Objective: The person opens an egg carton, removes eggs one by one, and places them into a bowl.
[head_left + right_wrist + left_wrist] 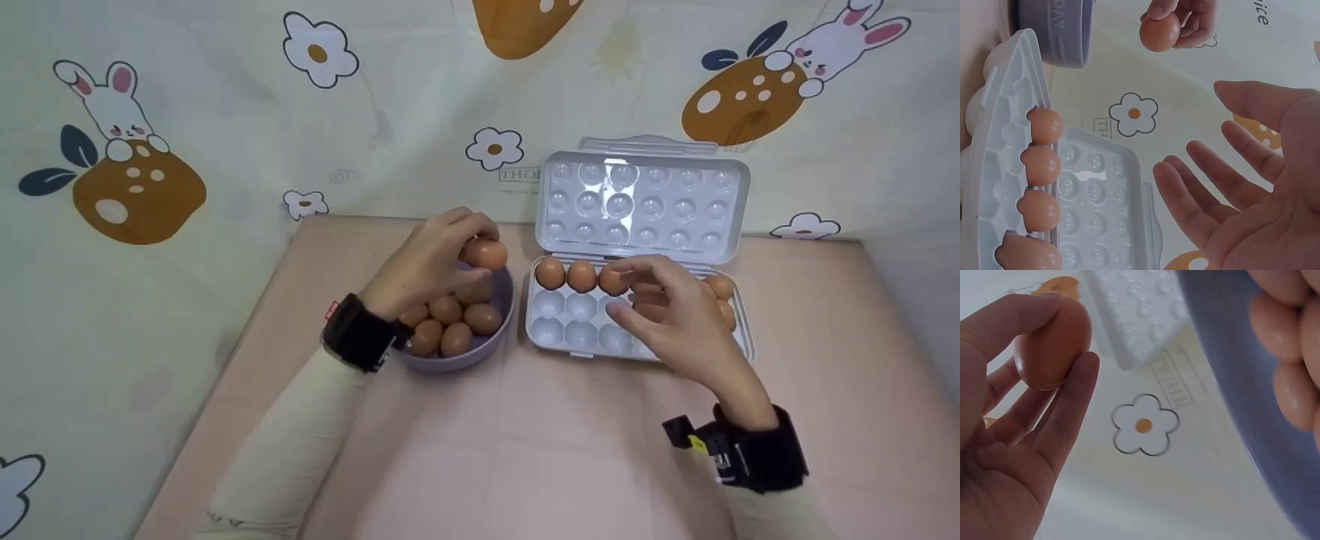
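Observation:
My left hand (439, 251) pinches a brown egg (485, 253) in its fingertips, lifted just above the purple bowl (491, 336) that holds several more eggs (450, 319). The left wrist view shows that egg (1050, 346) between thumb and fingers, with the bowl rim (1241, 405) at the right. My right hand (664, 315) hovers open over the white egg carton (555, 326), fingers spread and holding nothing. Eggs (581, 276) fill the carton's back row; the nearer cups on the left are bare. In the right wrist view the open fingers (1213, 169) are above the tray's eggs (1041, 166).
The carton's lid (641, 204) stands open against the patterned cloth backdrop (225, 112). Bowl and carton sit side by side on a pink tabletop (525, 450), its edges at the left and right. Both wrists wear black camera straps (360, 334).

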A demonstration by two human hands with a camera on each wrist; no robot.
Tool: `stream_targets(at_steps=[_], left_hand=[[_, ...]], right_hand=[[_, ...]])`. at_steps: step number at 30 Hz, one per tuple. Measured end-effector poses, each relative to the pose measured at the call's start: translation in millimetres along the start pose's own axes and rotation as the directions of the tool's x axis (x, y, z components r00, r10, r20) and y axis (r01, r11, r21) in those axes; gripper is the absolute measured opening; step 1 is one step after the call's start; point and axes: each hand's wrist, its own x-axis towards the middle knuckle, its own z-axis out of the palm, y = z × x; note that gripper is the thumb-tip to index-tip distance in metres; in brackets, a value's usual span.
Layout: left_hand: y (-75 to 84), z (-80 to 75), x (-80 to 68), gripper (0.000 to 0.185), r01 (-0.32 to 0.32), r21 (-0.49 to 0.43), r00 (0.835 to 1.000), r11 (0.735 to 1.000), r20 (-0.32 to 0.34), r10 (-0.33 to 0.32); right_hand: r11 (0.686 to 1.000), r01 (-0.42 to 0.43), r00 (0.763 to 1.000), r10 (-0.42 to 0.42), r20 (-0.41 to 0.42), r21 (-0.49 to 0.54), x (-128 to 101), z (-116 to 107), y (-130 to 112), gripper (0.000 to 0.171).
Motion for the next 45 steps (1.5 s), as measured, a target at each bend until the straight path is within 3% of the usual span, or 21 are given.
stream_targets(at_steps=[7,11,14,16,18,19,21,24,25,28,30,33,36,38,40,41,42,45], left_hand=[[-28.3,0.5,17.2,0.035,0.067,0.099,0.982,0.993,0.172,-0.084],[-37.4,7.8,25.2,0.031,0.115,0.117,0.955,0.986,0.262,-0.143],[-39.5,12.9,27.6,0.029,0.163,0.125,0.936,0.979,0.294,-0.193],[-37.5,14.8,26.0,0.025,0.262,0.051,0.911,0.964,0.316,-0.265],[-32.2,14.5,22.9,0.02,0.385,-0.057,0.877,0.921,0.332,-0.347],[-28.5,13.6,20.9,0.015,0.46,-0.125,0.851,0.879,0.344,-0.396],[-20.1,10.6,17.0,0.011,0.592,-0.258,0.791,0.764,0.371,-0.487],[-8.7,5.4,13.9,0.02,0.689,-0.374,0.723,0.621,0.413,-0.554],[-5.8,3.9,13.4,0.023,0.705,-0.399,0.709,0.586,0.425,-0.563],[-0.5,0.9,12.8,0.029,0.73,-0.443,0.683,0.52,0.456,-0.571],[0.4,0.6,12.5,0.032,0.733,-0.446,0.68,0.513,0.46,-0.572],[-1.7,3.8,11.6,0.038,0.735,-0.435,0.677,0.52,0.452,-0.58],[-8.2,10.5,11.4,0.031,0.692,-0.395,0.721,0.604,0.407,-0.56],[-15.4,15.2,11.8,0.023,0.647,-0.362,0.76,0.671,0.381,-0.527],[-24.4,19.6,13.3,0.012,0.554,-0.278,0.819,0.785,0.354,-0.452],[-28.5,21.1,14.1,0.011,0.527,-0.253,0.83,0.811,0.357,-0.428],[-32.7,22.6,15.3,0.009,0.473,-0.202,0.852,0.858,0.355,-0.386],[-43.4,26.4,20.1,0.011,0.308,-0.02,0.89,0.951,0.359,-0.281]], right_hand=[[0.996,0.014,1.0,-0.015,-0.006,-0.088,-1.1,-1.9,16.9,0.047],[0.99,0.039,0.999,-0.039,-0.002,-0.135,-1.1,-1.7,17.0,0.051],[0.988,0.036,0.999,-0.036,0.005,-0.151,-1.3,-1.6,16.3,0.052],[0.987,0.035,0.999,-0.034,0.007,-0.159,-1.3,-1.8,15.5,0.052],[0.985,0.035,0.999,-0.035,0.006,-0.169,-1.0,-2.1,14.8,0.052],[0.984,0.037,0.999,-0.037,0.006,-0.172,-0.7,-2.2,14.5,0.052],[0.983,0.041,0.999,-0.041,0.004,-0.178,-0.1,-2.3,14.1,0.052],[0.983,0.049,0.999,-0.05,0.001,-0.178,0.7,-2.4,14.2,0.052],[0.983,0.053,0.999,-0.054,0.001,-0.176,0.8,-2.5,14.3,0.052],[0.982,0.066,0.998,-0.068,-0.002,-0.176,0.7,-3.1,15.0,0.052],[0.982,0.069,0.997,-0.071,-0.003,-0.178,0.1,-3.4,15.5,0.052],[0.982,0.067,0.998,-0.068,-0.002,-0.179,-0.7,-3.4,16.2,0.052],[0.982,0.063,0.998,-0.064,0.001,-0.176,-1.3,-3.3,16.7,0.052],[0.983,0.067,0.998,-0.067,0.003,-0.172,-1.3,-3.3,16.8,0.052],[0.983,0.071,0.997,-0.071,0.004,-0.17,-1.2,-3.4,16.9,0.053],[0.983,0.074,0.997,-0.074,0.004,-0.169,-1.0,-3.5,16.9,0.053],[0.983,0.077,0.997,-0.077,0.004,-0.167,-0.9,-3.6,17.0,0.053],[0.983,0.086,0.996,-0.086,0.008,-0.159,-0.4,-3.8,17.3,0.053]])
